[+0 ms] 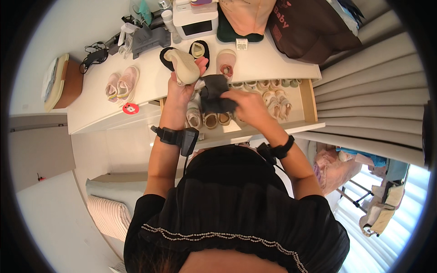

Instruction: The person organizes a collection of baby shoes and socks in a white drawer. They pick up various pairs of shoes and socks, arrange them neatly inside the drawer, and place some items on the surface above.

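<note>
My left hand (pixel 185 88) holds a small child's shoe (pixel 186 66), its pale beige sole turned up. In my right hand (pixel 252 106) is a dark grey cloth (pixel 214 94), pinched by its right edge and hanging close beside the shoe; whether the two touch I cannot tell. Behind them, black fuzzy-edged child's shoes (pixel 203 46) rest on the white dresser top (pixel 150 76), partly covered by the held shoe. A single pink shoe (pixel 225 61) stands to their right. Below my hands an open drawer (pixel 300 109) contains rows of small shoes (pixel 275 104), some hidden by the cloth and right hand.
Pink sneakers (pixel 123 83) with a red round tag (pixel 130 108) stand at the dresser's left. A brown storage basket (pixel 70 82), cables (pixel 94 56), a white device (pixel 194 22) and a dark brown bag (pixel 310 30) line its edges. Grey curtains (pixel 372 88) hang at right.
</note>
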A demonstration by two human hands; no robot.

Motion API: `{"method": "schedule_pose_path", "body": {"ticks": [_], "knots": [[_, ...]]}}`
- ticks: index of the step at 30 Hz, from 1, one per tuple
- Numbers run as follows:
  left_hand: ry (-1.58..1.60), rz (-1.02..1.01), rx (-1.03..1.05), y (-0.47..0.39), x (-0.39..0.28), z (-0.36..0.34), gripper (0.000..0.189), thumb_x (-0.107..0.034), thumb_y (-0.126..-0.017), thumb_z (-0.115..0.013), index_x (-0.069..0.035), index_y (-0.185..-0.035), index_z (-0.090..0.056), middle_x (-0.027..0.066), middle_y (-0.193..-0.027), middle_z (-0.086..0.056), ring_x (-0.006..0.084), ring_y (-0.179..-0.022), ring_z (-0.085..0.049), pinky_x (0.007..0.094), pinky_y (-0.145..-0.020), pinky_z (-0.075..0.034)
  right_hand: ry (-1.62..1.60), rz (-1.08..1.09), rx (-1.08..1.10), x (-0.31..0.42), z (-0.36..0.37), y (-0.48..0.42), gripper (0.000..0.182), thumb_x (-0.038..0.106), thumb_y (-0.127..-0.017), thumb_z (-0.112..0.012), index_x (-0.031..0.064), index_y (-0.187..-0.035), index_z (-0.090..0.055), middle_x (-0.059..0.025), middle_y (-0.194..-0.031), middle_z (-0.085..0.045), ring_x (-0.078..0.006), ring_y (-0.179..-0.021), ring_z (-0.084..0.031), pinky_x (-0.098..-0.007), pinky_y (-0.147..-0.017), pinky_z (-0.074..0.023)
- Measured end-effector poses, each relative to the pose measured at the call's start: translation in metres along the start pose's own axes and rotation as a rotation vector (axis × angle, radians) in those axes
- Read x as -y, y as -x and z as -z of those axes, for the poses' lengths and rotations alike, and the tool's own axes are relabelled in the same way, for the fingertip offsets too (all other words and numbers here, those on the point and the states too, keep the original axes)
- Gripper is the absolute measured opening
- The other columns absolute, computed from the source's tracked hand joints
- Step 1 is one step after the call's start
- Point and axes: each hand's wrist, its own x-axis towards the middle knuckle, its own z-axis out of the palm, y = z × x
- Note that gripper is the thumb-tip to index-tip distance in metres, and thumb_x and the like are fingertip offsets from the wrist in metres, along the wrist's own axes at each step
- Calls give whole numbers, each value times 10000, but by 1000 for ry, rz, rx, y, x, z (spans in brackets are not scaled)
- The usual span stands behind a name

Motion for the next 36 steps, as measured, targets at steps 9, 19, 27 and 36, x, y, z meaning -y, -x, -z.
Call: {"method": "schedule_pose_path", "body": {"ticks": [9,19,27,36], "knots": [[-712,-87,-130,4,40,-11,314,-68,-905,-431,42,-1199,-424,142,-967,-632,210,-764,-636,319,-694,-538,222,-315,-458,-58,62,-40,498,-58,-740,-483,137,-1185,-593,-169,-1140,-621,-307,-1017,-615,-358,-860,-475],[-898,-18,13,-18,78,-34,479,16,-806,-526,85,-1255,-374,164,-974,-634,189,-837,-644,278,-729,-522,15,22,-290,-6,48,-28,333,66,-746,-653,67,-1073,-592,-130,-1099,-592,-305,-1033,-553,-390,-883,-444],[-930,40,117,-32,78,-43,612,-6,-851,-575,40,-1388,-284,131,-1063,-608,164,-930,-608,270,-791,-507,492,42,-364,-18,24,-25,252,75,-683,-712,85,-897,-581,-69,-855,-544,-270,-853,-542,-374,-706,-466],[-1670,-109,144,-15,54,-52,412,-87,-746,-704,-68,-1138,-576,93,-1115,-539,214,-921,-607,309,-752,-509,492,37,-508,-52,11,-35,127,102,-736,-667,85,-786,-552,-48,-765,-548,-247,-779,-543,-355,-639,-473]]}}
